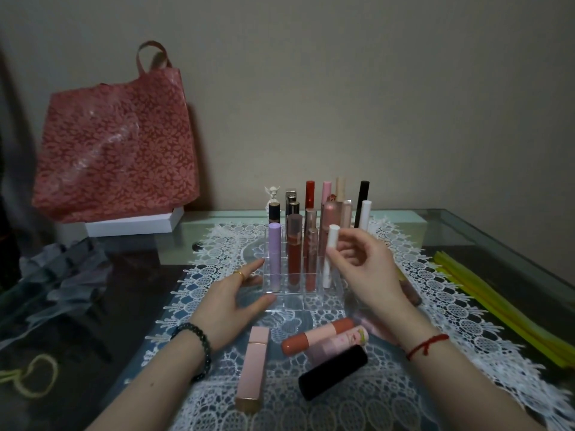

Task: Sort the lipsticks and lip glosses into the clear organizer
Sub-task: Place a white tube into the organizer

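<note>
The clear organizer (287, 301) stands mid-table on a lace mat, with several lipsticks and glosses upright in its slots. A white tube (329, 262) leans slightly in the front-right slot, and my right hand (370, 272) has thumb and forefinger pinched on its upper part. My left hand (231, 301) lies flat at the organizer's front-left corner, fingers apart, thumb against the front edge. Loose on the mat in front lie a pink square lipstick (252, 368), an orange-and-pink tube (317, 335), a pink patterned tube (340, 342) and a black tube (334, 376). A brownish tube (412, 295) shows behind my right wrist.
A red patterned bag (115, 144) sits on a white box (133, 223) at the back left. Grey cloth (56, 275) and a yellow-green cord (28, 377) lie left. Yellow strips (504, 309) lie along the glass table's right edge. A small white figurine (272, 197) stands behind the organizer.
</note>
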A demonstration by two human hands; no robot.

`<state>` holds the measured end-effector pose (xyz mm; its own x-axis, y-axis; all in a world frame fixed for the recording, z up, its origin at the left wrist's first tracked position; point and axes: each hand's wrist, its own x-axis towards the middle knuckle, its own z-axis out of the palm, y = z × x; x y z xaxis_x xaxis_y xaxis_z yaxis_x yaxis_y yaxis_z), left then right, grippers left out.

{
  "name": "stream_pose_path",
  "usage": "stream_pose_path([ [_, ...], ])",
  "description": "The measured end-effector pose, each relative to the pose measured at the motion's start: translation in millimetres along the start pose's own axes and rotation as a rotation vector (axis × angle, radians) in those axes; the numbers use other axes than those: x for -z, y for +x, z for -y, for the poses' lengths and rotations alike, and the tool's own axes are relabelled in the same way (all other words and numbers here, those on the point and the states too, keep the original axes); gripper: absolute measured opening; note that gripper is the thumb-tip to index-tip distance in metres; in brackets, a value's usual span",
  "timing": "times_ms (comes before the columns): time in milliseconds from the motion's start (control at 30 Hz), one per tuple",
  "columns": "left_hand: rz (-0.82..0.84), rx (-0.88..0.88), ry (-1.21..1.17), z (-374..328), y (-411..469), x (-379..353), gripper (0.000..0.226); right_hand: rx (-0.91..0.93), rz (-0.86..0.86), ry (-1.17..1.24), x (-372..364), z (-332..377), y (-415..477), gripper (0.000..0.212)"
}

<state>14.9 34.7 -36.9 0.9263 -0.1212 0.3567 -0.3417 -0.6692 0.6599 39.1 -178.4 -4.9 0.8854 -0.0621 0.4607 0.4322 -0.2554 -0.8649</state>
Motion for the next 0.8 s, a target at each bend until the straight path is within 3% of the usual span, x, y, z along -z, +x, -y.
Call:
stream_pose_path([
  [567, 0.005, 0.007, -0.021, 1.1, 0.6, -0.4, 0.067, 0.005, 0.028, -0.043, 3.2, -1.2, -0.5, 0.035],
  [800, 0.009, 0.010, -0.018, -1.0, -0.7, 0.5, 0.069, 0.094, -0.099, -0.209, 12.2, 16.2, -3.0, 0.039],
])
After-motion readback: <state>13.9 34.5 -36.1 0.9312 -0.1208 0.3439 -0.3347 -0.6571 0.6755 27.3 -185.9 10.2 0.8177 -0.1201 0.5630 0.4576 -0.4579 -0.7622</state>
